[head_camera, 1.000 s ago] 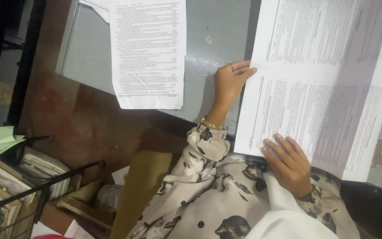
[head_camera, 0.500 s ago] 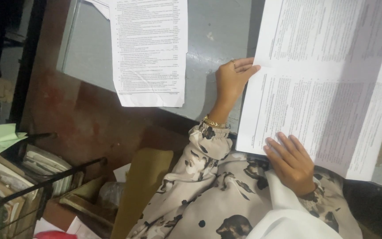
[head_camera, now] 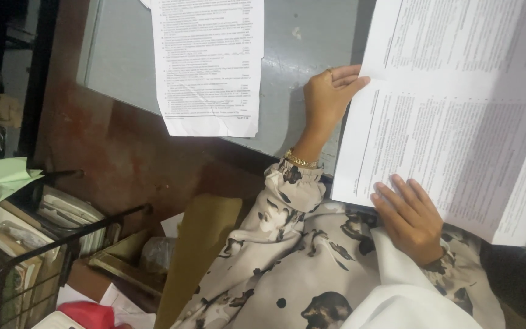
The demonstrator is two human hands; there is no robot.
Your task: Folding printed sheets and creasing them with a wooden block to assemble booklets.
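Large printed sheet [head_camera: 458, 116] lies spread flat on the grey worktop [head_camera: 302, 36], already unfolded with its centre crease showing; whether any folding or sorting is left cannot be told. Left hand [head_camera: 330, 97], fingers together and slightly curled, pinches the sheet's left edge near the crease; right hand [head_camera: 410, 218] rests open, fingers spread flat on the lower corner, clamping nothing. A smaller printed page [head_camera: 209, 64] lies apart to the left, untouched.
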